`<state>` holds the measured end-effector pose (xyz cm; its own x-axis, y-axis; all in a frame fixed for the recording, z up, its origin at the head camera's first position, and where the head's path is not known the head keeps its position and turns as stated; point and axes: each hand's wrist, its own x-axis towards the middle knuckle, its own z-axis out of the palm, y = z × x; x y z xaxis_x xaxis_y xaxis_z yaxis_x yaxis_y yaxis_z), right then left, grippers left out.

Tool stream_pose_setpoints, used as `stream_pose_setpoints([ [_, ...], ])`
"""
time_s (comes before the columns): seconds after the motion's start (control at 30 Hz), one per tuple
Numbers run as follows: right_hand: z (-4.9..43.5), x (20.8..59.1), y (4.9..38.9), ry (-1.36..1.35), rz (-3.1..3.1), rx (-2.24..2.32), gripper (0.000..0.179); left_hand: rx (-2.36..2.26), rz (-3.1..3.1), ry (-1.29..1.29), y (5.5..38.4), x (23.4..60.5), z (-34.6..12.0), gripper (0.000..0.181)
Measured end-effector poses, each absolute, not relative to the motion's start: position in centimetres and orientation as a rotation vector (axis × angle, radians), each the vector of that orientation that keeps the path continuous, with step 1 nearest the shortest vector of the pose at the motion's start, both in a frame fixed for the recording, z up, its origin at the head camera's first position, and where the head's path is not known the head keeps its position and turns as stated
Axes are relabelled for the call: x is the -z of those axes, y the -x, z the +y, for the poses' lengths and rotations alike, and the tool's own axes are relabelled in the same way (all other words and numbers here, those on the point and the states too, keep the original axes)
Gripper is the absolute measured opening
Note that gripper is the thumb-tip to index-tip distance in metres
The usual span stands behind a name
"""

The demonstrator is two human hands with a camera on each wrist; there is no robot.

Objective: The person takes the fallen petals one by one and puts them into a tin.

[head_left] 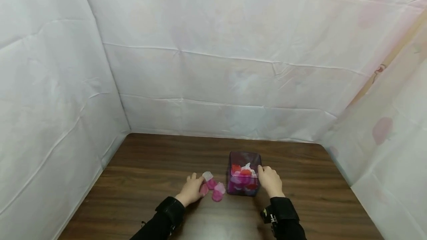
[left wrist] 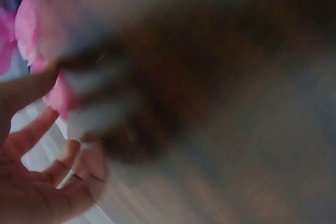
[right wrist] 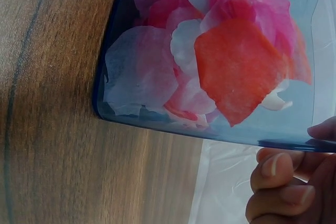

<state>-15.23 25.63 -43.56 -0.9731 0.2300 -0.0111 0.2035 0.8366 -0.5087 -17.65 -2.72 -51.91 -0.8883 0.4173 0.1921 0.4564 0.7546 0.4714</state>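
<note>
A clear purplish box [head_left: 244, 192] stands on the table, with red, white, pink and magenta petals [right wrist: 152, 66] heaped inside. My right hand [head_left: 271, 181] pinches its right wall at the rim, the thumb inside and the curled fingers outside. To the left of the box, my left hand [head_left: 191, 190] holds a pink petal [left wrist: 60, 98] between its thumb and a fingertip, low over the table. Close by its fingertips lie a white petal [head_left: 207, 176], a magenta petal [head_left: 211, 184], a light pink petal [head_left: 220, 187] and another magenta one [head_left: 217, 196].
The brown wood-grain table [head_left: 160, 155] has white cloth [head_left: 213, 80] hanging behind it and on both sides. Black bands [head_left: 171, 210] circle both wrists over dark sleeves.
</note>
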Motion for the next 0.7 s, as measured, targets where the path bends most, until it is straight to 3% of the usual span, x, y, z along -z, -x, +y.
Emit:
stream_pose_setpoints([
  [0.4, 25.6, 43.6, 15.3, 0.339, -2.962, -0.806, 0.049, 0.901, -2.799, 0.786, 17.3, 52.2, -2.3, 0.017],
  [0.7, 25.7, 43.6, 15.5, 0.323, -2.968, -0.791, 0.048, 1.105, -2.669, 0.654, 19.2, 47.9, 0.4, 0.008],
])
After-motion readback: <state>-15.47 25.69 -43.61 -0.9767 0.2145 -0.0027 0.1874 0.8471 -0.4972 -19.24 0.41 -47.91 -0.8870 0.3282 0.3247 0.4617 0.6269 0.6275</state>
